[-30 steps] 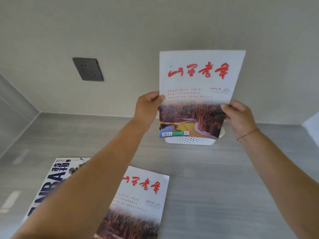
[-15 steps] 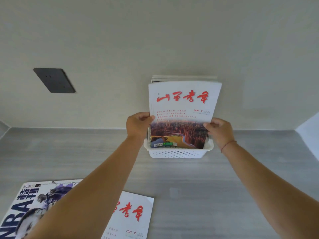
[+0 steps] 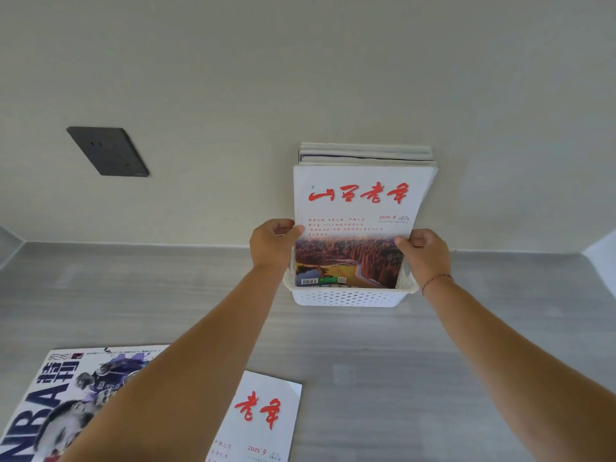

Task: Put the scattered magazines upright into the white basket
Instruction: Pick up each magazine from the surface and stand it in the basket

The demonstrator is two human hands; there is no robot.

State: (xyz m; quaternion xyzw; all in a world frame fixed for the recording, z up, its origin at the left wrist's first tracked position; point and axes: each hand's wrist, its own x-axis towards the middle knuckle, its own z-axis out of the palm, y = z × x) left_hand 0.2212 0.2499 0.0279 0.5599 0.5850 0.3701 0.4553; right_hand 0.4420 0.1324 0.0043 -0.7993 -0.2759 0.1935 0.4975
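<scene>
A white perforated basket (image 3: 346,297) stands against the back wall on the grey counter. A white magazine with red characters and a forest photo (image 3: 356,208) stands upright in its front, with several more magazines (image 3: 366,152) upright behind it. My left hand (image 3: 271,243) grips its left edge and my right hand (image 3: 425,253) grips its right edge. Two magazines lie flat near me: an NBA one (image 3: 50,401) at the lower left and a second red-titled one (image 3: 263,418), both partly hidden by my left forearm.
A dark wall socket plate (image 3: 108,151) is on the wall to the left. The grey counter (image 3: 383,378) runs wide between the basket and the flat magazines. A white object's corner (image 3: 603,251) shows at the right edge.
Both hands have lowered the red-titled magazine from the air above the basket down into its front, in front of the upright stack. The view has moved closer.
</scene>
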